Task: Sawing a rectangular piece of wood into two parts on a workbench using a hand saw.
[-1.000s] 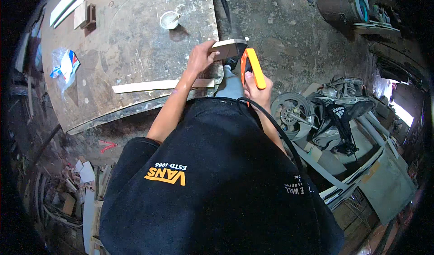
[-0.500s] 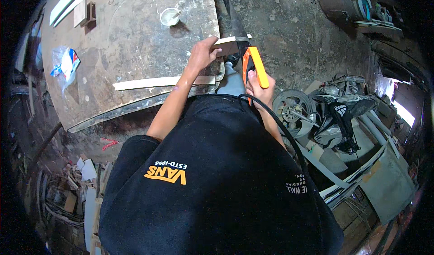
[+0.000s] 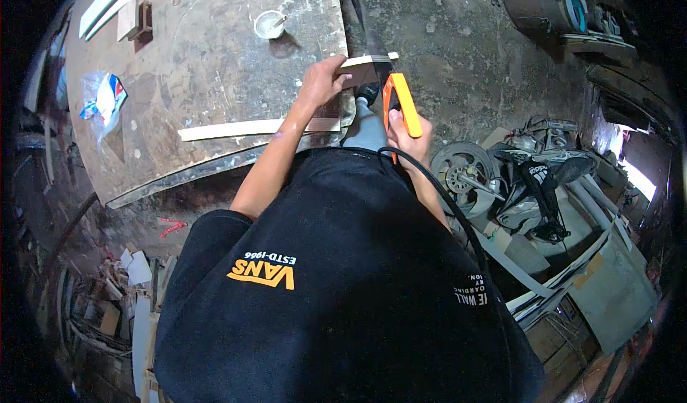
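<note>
The board (image 3: 361, 72) is held by the partly curled left hand (image 3: 320, 85), jutting past the right edge of the table (image 3: 215, 60). The saw (image 3: 407, 108) is gripped by its orange handle in the closed right hand (image 3: 413, 137), its blade set across the board near the outer end.

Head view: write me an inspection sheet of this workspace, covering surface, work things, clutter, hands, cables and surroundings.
Surface: table worn, stained and scuffed.
Work things: orange-handled saw, its blade across a pale-edged board beside the table's right edge.
Clutter: pale cup, plastic bag, white strip and wooden block on the table.
Hands: left hand holds the board; right hand grips the saw handle.
Cables: black cable over the person's right side.
Surroundings: spoked wheel and stacked panels at right.
</note>
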Demonstrator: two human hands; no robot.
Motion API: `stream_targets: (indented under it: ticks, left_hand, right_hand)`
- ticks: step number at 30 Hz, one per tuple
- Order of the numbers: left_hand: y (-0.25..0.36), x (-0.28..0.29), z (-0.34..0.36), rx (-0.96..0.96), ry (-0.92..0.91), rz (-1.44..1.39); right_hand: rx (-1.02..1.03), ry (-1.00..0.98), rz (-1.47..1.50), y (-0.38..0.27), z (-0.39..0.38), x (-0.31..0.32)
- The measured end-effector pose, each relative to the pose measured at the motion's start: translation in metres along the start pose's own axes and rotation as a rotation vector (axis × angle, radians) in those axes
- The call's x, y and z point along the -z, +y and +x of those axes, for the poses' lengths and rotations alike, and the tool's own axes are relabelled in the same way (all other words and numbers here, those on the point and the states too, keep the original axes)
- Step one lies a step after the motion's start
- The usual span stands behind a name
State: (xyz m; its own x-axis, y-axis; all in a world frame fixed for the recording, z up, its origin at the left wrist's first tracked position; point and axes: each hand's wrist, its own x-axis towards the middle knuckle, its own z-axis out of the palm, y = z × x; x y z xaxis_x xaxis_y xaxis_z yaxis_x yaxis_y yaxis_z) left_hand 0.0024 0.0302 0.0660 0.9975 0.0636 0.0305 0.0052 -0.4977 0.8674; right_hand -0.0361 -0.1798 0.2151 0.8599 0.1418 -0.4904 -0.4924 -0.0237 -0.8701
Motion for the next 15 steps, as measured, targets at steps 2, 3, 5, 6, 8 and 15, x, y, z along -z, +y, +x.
stream_targets:
  ticks: [2,3,5,6,8,15]
  left_hand:
    - [-0.008,-0.002,0.005,0.035,-0.002,-0.009]
    - [-0.009,-0.001,0.009,0.069,-0.008,-0.020]
    - [-0.011,0.004,0.013,0.145,-0.061,-0.017]
    - [-0.012,0.006,0.015,0.153,-0.083,-0.003]
    - [-0.009,0.004,0.014,0.148,-0.095,0.048]
    - [-0.004,-0.004,0.008,-0.072,0.027,0.034]
  right_hand:
    - [-0.012,-0.017,0.043,0.002,0.012,-0.002]
    - [-0.025,-0.031,0.086,0.000,0.019,-0.004]
    - [-0.102,-0.034,0.146,-0.011,0.037,-0.001]
    - [-0.130,-0.057,0.107,-0.024,0.041,-0.001]
    - [-0.211,-0.064,-0.020,-0.048,0.041,-0.010]
    - [-0.332,0.010,-0.061,0.011,0.057,-0.009]
